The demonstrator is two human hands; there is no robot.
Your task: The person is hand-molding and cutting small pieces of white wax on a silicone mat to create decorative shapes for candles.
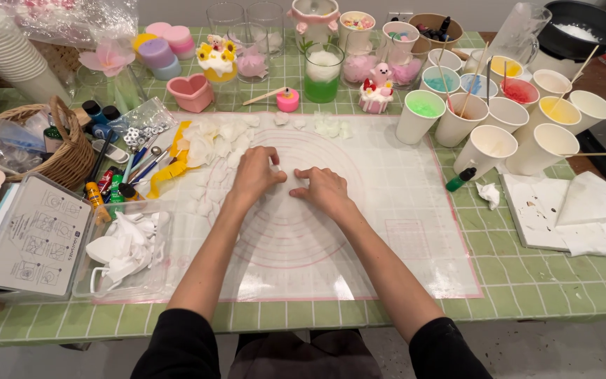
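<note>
Both hands work at the middle of the translucent silicone mat (401, 231), pinching a small white wax piece (280, 173) between them: the left hand (255, 174) curls narrow over it, the right hand (322, 187) presses in with bent fingers, closed on it. This looks like the shaping step, and the next move seems to call for light, even finger pressure. More white petals (208, 144) lie at the mat's far left corner. Beyond the mat, paper cups (499, 133) hold coloured wax, green, blue, red and yellow; a glass (324, 74) holds green under white. Left of the mat, a clear box (124, 253) holds white pieces.
</note>
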